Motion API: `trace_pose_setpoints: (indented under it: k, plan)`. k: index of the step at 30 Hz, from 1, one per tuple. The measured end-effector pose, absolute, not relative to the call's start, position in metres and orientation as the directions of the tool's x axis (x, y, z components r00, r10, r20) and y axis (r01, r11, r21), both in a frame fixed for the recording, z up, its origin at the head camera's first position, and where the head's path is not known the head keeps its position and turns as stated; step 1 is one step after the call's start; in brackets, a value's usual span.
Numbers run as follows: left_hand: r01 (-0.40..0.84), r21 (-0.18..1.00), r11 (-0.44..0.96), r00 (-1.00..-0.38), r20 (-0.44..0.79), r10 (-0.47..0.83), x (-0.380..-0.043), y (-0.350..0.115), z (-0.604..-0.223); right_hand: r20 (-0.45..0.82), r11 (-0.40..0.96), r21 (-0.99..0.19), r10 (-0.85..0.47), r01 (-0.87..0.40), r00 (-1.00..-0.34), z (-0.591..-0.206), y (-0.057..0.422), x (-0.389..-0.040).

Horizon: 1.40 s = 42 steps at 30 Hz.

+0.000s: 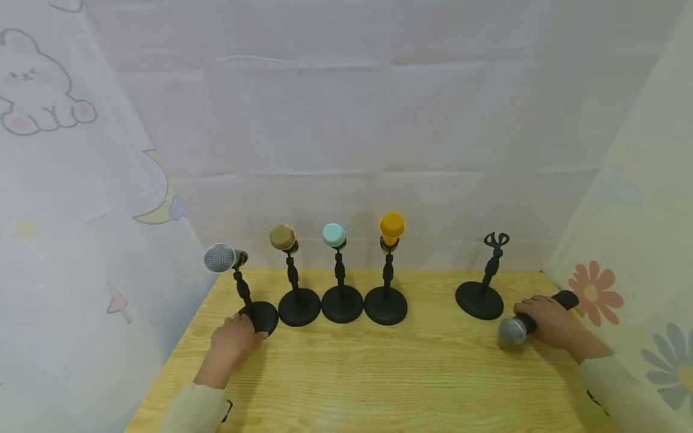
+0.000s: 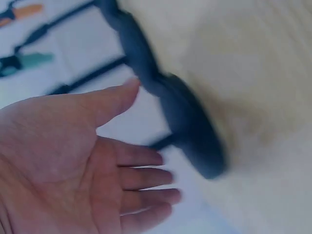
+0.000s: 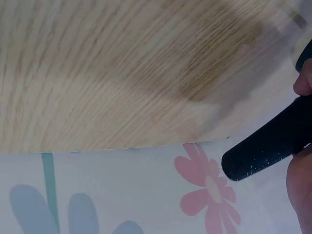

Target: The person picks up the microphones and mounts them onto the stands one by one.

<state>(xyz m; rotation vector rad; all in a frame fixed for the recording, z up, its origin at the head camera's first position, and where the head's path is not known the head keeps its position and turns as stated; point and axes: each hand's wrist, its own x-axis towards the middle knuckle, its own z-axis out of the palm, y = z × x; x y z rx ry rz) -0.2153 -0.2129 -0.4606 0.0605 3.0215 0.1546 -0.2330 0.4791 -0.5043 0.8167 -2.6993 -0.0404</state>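
Note:
My left hand (image 1: 234, 341) is at the near edge of the leftmost stand's round black base (image 1: 265, 317). In the left wrist view its fingers (image 2: 141, 200) are extended and its thumb lies by the base; whether they touch is hard to tell. That stand holds a silver-headed microphone (image 1: 220, 258), tilted to the left. On the right, my right hand (image 1: 549, 322) grips a black microphone (image 3: 265, 144) by its handle, with its silver mesh head pointing left and toward me. Behind it stands a stand with a bare clip (image 1: 496, 240).
Between the hands, three stands hold a gold-headed microphone (image 1: 283, 237), a mint one (image 1: 333, 235) and an orange one (image 1: 392, 225), their bases close together. The wooden table (image 1: 379, 379) meets patterned cloth walls at the back and on both sides.

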Motion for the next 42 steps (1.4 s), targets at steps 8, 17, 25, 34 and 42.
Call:
trace_pose_setpoints:
  k: [8, 17, 25, 34, 42]
  plan:
    - [0.182, 0.070, 0.981, -0.973, -0.131, 0.190, -0.211, -0.154, -0.434, 0.350, 0.865, 0.009, -0.473, -0.502, -0.809, -0.503, 0.483, -0.232]
    - [0.384, 0.214, 0.898, -0.880, -0.210, 0.426, -0.217, -0.080, -0.442, 0.392, 0.886, -0.027, -0.416, -0.462, -0.820, -0.509, 0.486, -0.222]
    - [0.516, 0.261, 0.816, -0.796, -0.207, 0.569, -0.222, -0.015, -0.456, 0.428, 0.861, -0.009, -0.456, -0.508, -0.780, -0.509, 0.487, -0.218]
    - [0.548, 0.309, 0.777, -0.771, -0.172, 0.613, -0.227, 0.035, -0.462, 0.400, 0.858, -0.036, -0.457, -0.512, -0.794, -0.508, 0.479, -0.214]
    - [0.557, 0.350, 0.753, -0.763, -0.142, 0.631, -0.241, 0.058, -0.475, 0.287, 0.869, -0.042, -0.462, -0.493, -0.839, -0.502, 0.469, -0.222]
